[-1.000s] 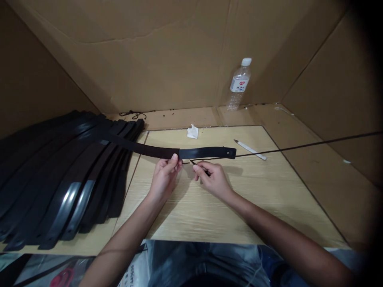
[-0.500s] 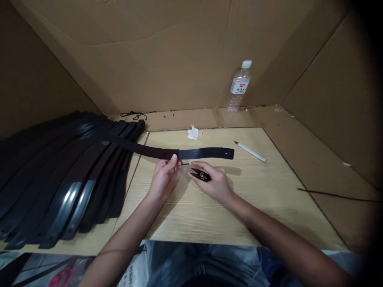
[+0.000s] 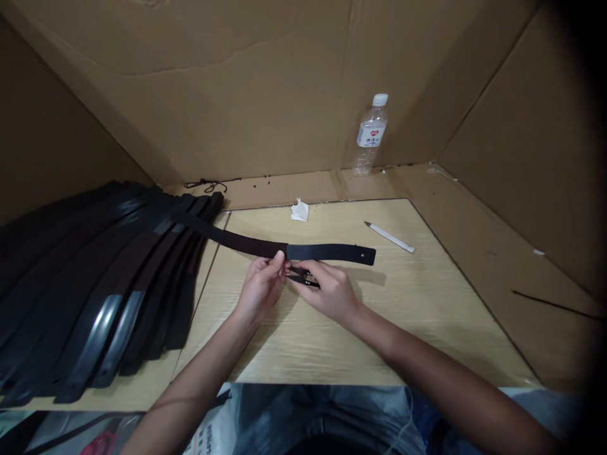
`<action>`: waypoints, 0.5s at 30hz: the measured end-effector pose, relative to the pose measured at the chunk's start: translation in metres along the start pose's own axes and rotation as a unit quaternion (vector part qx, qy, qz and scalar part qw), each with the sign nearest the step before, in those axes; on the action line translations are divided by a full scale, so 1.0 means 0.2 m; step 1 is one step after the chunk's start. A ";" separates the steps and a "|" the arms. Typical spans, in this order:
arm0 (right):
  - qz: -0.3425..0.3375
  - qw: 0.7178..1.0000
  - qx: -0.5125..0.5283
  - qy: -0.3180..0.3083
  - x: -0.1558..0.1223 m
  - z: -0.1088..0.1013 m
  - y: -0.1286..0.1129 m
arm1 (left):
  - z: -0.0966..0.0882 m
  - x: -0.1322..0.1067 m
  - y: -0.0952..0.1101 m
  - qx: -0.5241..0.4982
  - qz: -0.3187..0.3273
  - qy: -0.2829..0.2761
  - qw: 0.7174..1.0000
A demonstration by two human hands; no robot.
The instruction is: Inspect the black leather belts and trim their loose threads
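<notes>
A long black strap (image 3: 327, 253) lies across in front of me, dull on its left part and smoother toward its right end, which has a small hole. My left hand (image 3: 263, 278) pinches it near the middle, thumb on top, where the two surfaces meet. In my right hand (image 3: 329, 287) is a pair of black thread snips (image 3: 303, 278). Their tips point left, right beside my left fingertips at the strap's lower edge. What lies between the tips is too small to make out.
Many similar black straps (image 3: 109, 303) are heaped at the left. Behind stand a plastic bottle (image 3: 371, 136) and a cardboard wall (image 3: 246, 88). A white pencil (image 3: 389, 237), a scrap of white paper (image 3: 300, 210) and dark cord (image 3: 206, 184) lie around the work surface.
My right hand has moved left, bringing the snips from a short gap away up to my left fingertips. The strap's right end has tipped slightly lower. The view has shifted a little.
</notes>
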State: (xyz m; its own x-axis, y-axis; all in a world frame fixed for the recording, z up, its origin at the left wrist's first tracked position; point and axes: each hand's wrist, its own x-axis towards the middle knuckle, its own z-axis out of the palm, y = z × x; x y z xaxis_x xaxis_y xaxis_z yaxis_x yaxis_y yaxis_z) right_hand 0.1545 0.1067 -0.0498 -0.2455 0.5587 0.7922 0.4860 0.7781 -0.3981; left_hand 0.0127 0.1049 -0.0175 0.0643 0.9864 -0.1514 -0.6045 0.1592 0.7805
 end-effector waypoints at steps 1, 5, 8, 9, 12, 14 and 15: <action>0.006 1.000 -0.009 0.003 0.00 0.00 0.00 | 0.00 0.00 0.00 -0.001 0.001 -0.002 1.000; -0.009 1.000 -0.021 -0.008 -0.01 0.00 0.00 | 0.01 0.00 0.00 0.008 0.003 -0.004 1.000; -0.035 0.999 -0.003 -0.027 -0.01 0.00 0.01 | 0.01 0.00 0.00 0.022 -0.008 0.000 1.000; -0.039 0.999 0.001 -0.031 -0.01 0.00 0.02 | 0.01 -0.01 0.00 0.028 -0.011 0.003 1.000; -0.049 0.998 -0.003 -0.037 0.00 -0.01 0.01 | 0.02 -0.01 0.00 0.056 -0.004 0.022 0.998; -0.065 0.997 -0.010 -0.047 0.00 -0.01 0.00 | 0.02 -0.02 0.00 0.084 0.003 0.041 0.996; -0.072 0.996 -0.011 -0.051 0.01 -0.02 -0.01 | 0.02 -0.02 -0.01 0.100 0.006 0.050 0.994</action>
State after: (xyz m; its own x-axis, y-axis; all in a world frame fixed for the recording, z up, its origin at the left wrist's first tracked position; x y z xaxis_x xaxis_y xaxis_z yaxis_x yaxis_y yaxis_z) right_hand 0.1562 0.1050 -0.0466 -0.3982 0.4690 0.7883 0.4579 0.8463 -0.2722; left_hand 0.0160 0.1010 -0.0157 -0.0269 0.9808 -0.1934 -0.4346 0.1627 0.8858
